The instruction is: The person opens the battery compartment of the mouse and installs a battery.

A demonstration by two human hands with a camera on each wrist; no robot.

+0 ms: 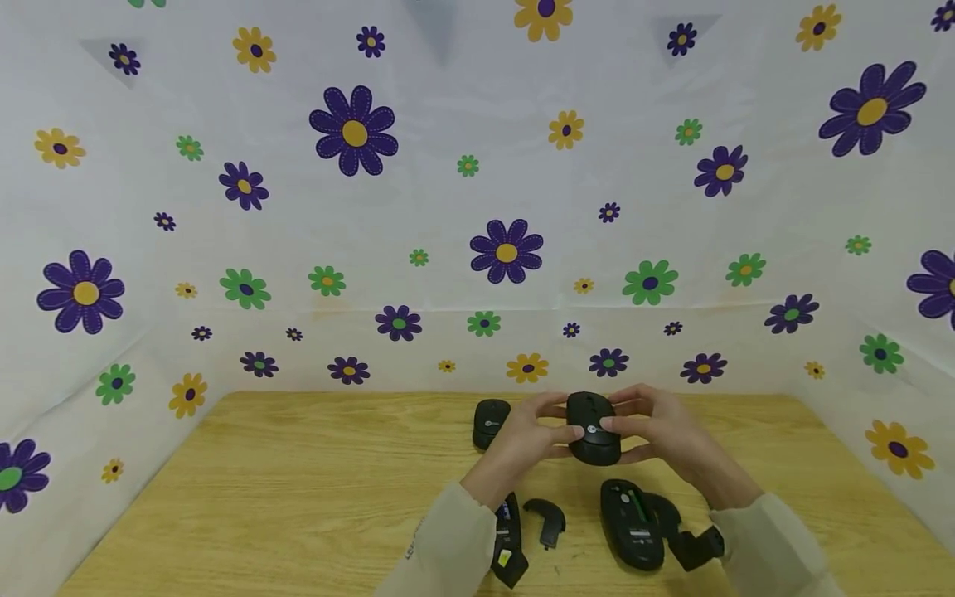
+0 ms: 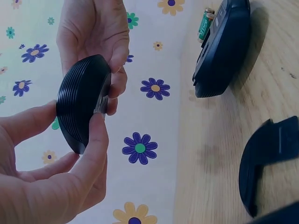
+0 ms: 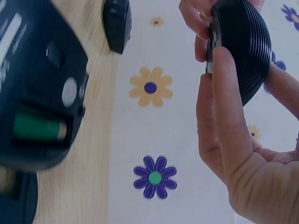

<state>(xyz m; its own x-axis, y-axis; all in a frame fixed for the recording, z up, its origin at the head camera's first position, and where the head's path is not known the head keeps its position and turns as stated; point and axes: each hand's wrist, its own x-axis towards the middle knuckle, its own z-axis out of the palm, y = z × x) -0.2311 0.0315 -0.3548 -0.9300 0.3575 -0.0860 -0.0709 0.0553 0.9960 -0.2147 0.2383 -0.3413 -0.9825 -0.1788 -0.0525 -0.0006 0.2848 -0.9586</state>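
A black computer mouse (image 1: 593, 431) is held up above the table between both hands, its buttons and white logo showing in the head view. My left hand (image 1: 525, 433) grips its left side, thumb on top and fingers beneath. From the other side, my right hand (image 1: 660, 427) grips it in the same way. Both wrist views show the ribbed end of the mouse (image 2: 84, 100), with fingertips on its edges. Below the right hand, an upturned mouse (image 1: 632, 531) lies with its battery bay uncovered and a green battery (image 3: 39, 127) in it.
Another black mouse (image 1: 490, 421) stands at the back, beside the left hand. A curved black cover (image 1: 550, 521) lies on the wooden table. An opened mouse (image 1: 507, 539) is partly behind the left sleeve. More black cover pieces (image 1: 694, 547) lie near the right sleeve. Flowered sheeting surrounds the table.
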